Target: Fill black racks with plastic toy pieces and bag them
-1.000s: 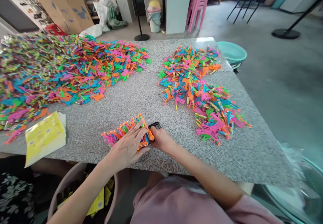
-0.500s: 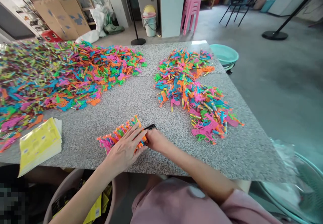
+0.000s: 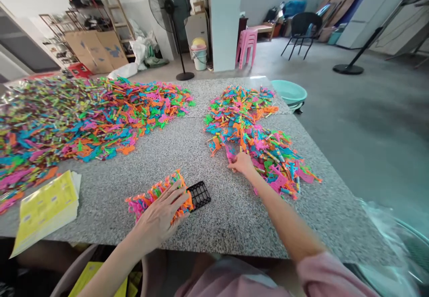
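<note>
My left hand (image 3: 162, 210) lies over a black plastic grid tray (image 3: 200, 196), its fingers along the top and its thumb on the near side, holding it to the table. Upright rows of small colourful plastic toys (image 3: 154, 193), shaped like toy guns, fill the tray's left part; the bare grid shows at its right end. At the near edge of the right-hand toy pile (image 3: 264, 143), my right hand (image 3: 241, 163) is closed in a pinch on a pink plastic toy (image 3: 229, 153). The fingers partly hide that toy.
A larger toy heap (image 3: 100, 114) spreads over the left of the speckled stone table (image 3: 221, 225). A stack of yellow printed cards (image 3: 48, 205) lies at the front left edge. Below it stands a bin (image 3: 145, 274) holding yellow packs. Turquoise basin (image 3: 290, 92) stands beyond the table's right edge.
My right hand has left the tray and reached right to the toy pile, uncovering the tray's bare grid end. My left hand stays on the tray. The view has tilted up.
</note>
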The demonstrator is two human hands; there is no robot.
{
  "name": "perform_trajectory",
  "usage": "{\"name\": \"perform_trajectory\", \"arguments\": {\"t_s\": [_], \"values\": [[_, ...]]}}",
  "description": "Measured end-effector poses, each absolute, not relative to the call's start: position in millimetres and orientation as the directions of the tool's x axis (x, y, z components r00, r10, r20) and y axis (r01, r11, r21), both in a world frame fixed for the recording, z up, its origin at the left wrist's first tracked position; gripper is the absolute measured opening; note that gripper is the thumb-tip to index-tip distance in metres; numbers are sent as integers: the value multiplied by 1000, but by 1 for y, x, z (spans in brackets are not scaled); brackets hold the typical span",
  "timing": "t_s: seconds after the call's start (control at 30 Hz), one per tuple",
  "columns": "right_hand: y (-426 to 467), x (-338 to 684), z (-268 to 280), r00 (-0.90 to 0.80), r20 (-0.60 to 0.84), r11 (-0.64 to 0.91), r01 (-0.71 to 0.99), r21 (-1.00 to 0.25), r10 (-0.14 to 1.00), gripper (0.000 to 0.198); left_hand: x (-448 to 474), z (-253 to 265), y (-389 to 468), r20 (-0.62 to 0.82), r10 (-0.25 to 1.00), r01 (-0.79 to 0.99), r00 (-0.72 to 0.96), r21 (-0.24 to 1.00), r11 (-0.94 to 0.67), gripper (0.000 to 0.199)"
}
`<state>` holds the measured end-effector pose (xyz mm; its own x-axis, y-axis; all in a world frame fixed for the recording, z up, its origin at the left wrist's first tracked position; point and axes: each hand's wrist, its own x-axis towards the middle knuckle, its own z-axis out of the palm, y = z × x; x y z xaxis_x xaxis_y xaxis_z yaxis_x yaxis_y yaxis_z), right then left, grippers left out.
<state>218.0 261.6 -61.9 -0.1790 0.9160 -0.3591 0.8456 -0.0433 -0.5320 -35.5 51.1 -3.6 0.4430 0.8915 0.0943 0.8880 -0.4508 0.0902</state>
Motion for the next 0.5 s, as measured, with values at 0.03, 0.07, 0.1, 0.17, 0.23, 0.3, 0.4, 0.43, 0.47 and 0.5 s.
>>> {"name": "perform_trajectory", "arguments": {"t_s": [0.03,0.07,0.1,0.17,0.23,0.3,0.4,0.43,0.47,0.5], "values": [[251,224,-65,-215,-383,-47,820,-571,899,20,-37,-3,50,87,892,887,444,100,-451,43],[241,230,-68,-265,-408,-61,772,-632,873,18,-39,-2,49,82,893,887,442,109,-449,43],[230,233,-71,-328,-426,-83,704,-706,843,14,-39,-1,48,79,895,888,439,116,-445,43],[212,232,-78,-450,-414,-126,543,-830,791,6,-39,1,48,79,897,888,436,128,-442,41],[201,218,-84,-519,-363,-100,466,-879,774,6,-37,3,49,79,896,886,436,133,-443,40],[195,195,-88,-541,-288,3,473,-881,790,9,-35,4,49,76,895,886,440,128,-446,39],[190,156,-89,-552,-162,143,467,-872,818,5,-34,5,49,81,895,887,439,116,-446,40],[188,145,-88,-558,-125,172,449,-877,820,6,-33,5,48,85,895,888,438,113,-445,40],[187,136,-87,-574,-95,196,424,-884,814,11,-33,4,48,87,897,890,433,113,-441,41],[186,128,-87,-602,-66,225,396,-890,796,15,-33,4,48,91,900,893,427,112,-436,40]]}}
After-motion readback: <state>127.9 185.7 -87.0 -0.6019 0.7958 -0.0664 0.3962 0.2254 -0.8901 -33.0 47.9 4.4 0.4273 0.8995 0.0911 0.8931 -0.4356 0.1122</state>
